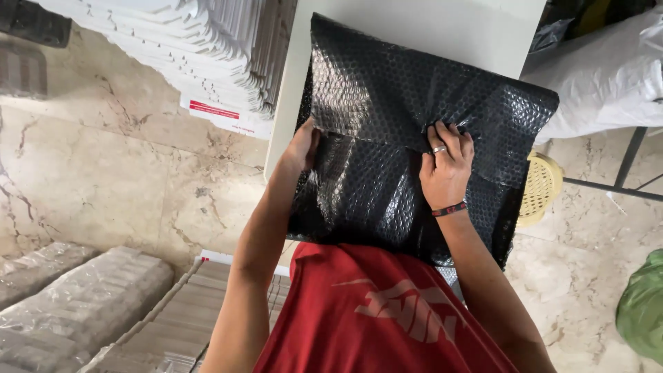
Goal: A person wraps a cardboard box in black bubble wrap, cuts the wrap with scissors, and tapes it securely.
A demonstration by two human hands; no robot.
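Nearest the camera, the person's red shirt (387, 311) fills the bottom of the view, and both forearms reach forward from it to a sheet of black bubble wrap (387, 110) lying on a white table (449, 27). The right hand (445, 169) lies palm down on the wrap, its fingers close together and curled over a folded edge that runs across the sheet, pressing it flat. The left hand (304, 145) is at the wrap's left edge, its fingers tucked out of sight behind the sheet, so I cannot tell how they are set. The step in hand looks like folding the wrap over something flat beneath; the next move probably calls for holding that fold taut while the far flap is brought over. The near part of the wrap hangs past the table's front edge against the body, and its right corner overhangs the table side above a yellow stool (542, 186). To the left stands a stack of white flat cartons (207, 55), close to the table, leaving little room there; the marble floor (103, 173) lies open below.
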